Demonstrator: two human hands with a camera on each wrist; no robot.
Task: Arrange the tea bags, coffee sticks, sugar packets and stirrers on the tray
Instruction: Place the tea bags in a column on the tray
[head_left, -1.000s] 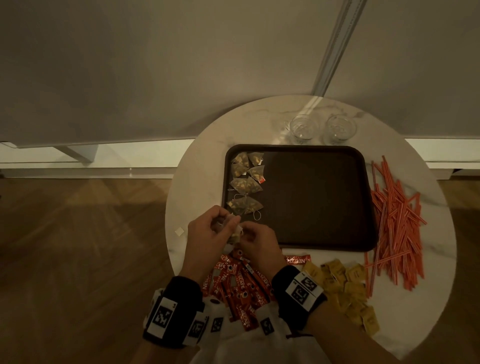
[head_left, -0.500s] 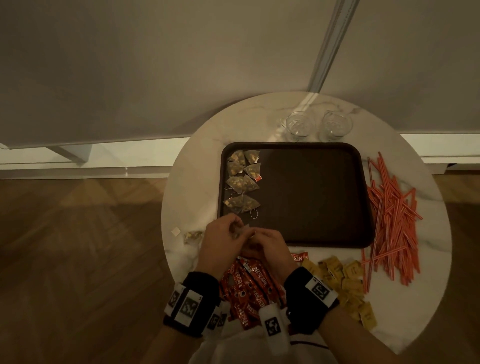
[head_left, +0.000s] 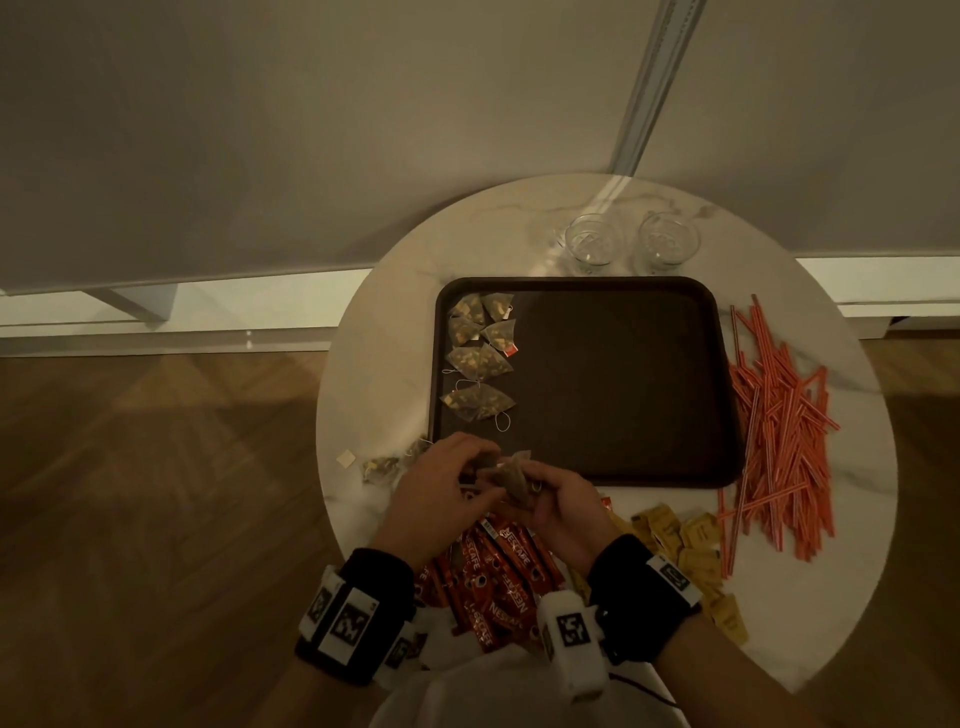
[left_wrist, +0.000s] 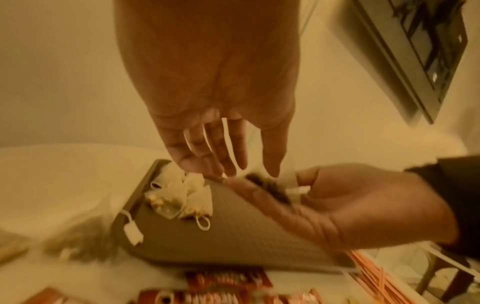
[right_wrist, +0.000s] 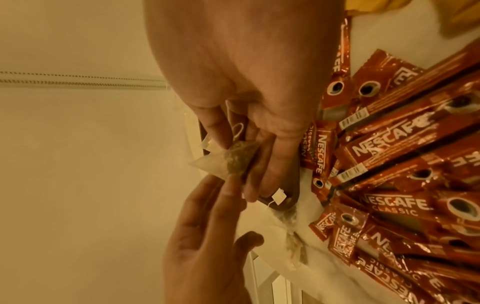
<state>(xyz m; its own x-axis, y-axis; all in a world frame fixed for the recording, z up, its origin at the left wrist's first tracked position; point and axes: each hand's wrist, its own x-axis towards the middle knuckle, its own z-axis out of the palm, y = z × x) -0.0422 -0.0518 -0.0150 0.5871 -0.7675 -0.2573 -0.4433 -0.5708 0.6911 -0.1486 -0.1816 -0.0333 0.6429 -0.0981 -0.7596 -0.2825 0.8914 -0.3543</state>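
Note:
A pyramid tea bag is held just before the front left corner of the dark tray. My right hand pinches it between thumb and fingers. My left hand meets it with straight fingers that only touch the bag. Several tea bags lie in a column along the tray's left side. Red coffee sticks are piled under my wrists, with yellow sugar packets to their right. Orange stirrers lie right of the tray.
Two loose tea bags and a small paper tag lie on the round marble table left of my hands. Two glasses stand behind the tray. Most of the tray floor is bare. Wooden floor surrounds the table.
Both hands came together and shifted slightly toward me. The tea bag first held up in my left fingers is now pinched by my right hand, with the left fingers straightened.

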